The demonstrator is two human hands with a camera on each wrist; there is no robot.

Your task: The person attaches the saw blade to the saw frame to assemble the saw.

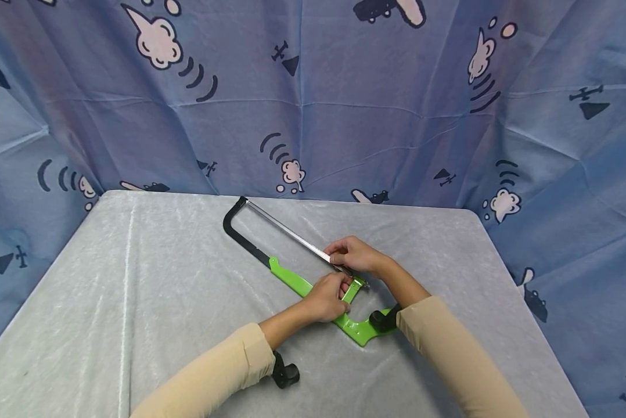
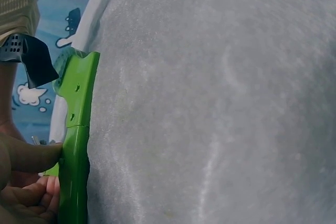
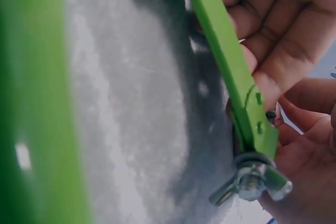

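Observation:
A hacksaw (image 1: 295,280) with a green handle and a black front frame lies at a slant on the table. Its silver blade (image 1: 288,231) runs along the far side. My left hand (image 1: 323,297) grips the green post at the handle end, thumb on the near side, fingers curled behind. Just beyond it, my right hand (image 1: 356,255) pinches the blade close to that post. In the right wrist view a metal wing nut (image 3: 250,182) sits at the tip of the green post, touched by neither hand. The blade's end there is largely hidden by fingers.
A grey plush cloth covers the table (image 1: 187,325). Behind it hangs a blue patterned curtain (image 1: 344,145). Black camera mounts hang from both wrists; the right one (image 1: 385,320) overlaps the saw's handle, the left one (image 1: 285,374) is above the cloth.

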